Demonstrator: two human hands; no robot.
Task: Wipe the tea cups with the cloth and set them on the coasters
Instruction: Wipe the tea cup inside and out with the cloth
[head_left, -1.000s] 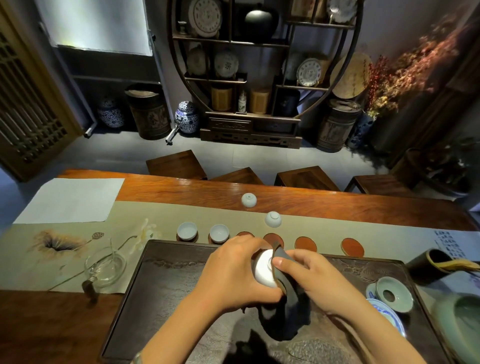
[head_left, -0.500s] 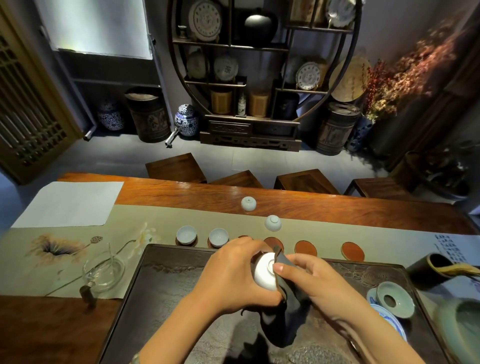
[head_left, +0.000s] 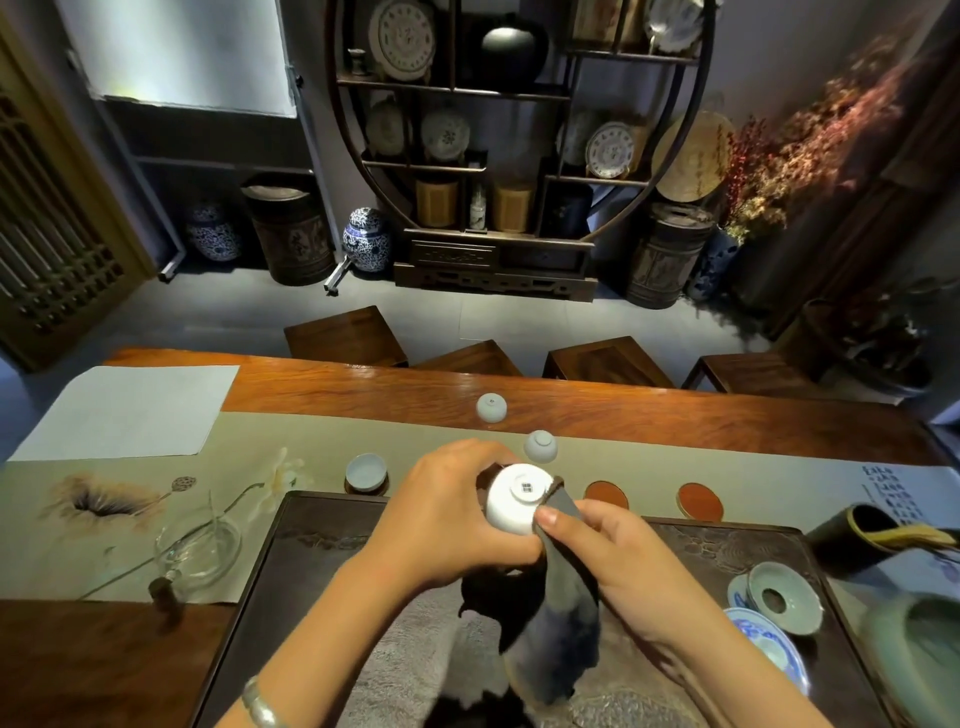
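Note:
My left hand (head_left: 452, 514) grips a white tea cup (head_left: 517, 496) with its foot turned up and away from me, above the dark tea tray (head_left: 311, 561). My right hand (head_left: 623, 571) presses a dark cloth (head_left: 556, 629) against the cup's right side; the cloth hangs down below both hands. One pale cup (head_left: 365, 470) stands upright on a coaster at the left; a second such cup is hidden behind my left hand. Two upside-down cups (head_left: 540, 446) (head_left: 491, 407) sit farther back on the table. Two bare red coasters (head_left: 605, 493) (head_left: 700, 500) lie to the right.
A glass pitcher (head_left: 200, 548) stands left of the tray on the painted runner (head_left: 130, 499). At the right are a celadon strainer (head_left: 784, 597), a blue-and-white saucer (head_left: 769, 644), a dark holder (head_left: 857, 540) and a green bowl (head_left: 919, 654). Wooden stools line the table's far side.
The cup has turned in my left hand so its foot with a mark now faces up. My right hand with the cloth has slid lower along the cup's side.

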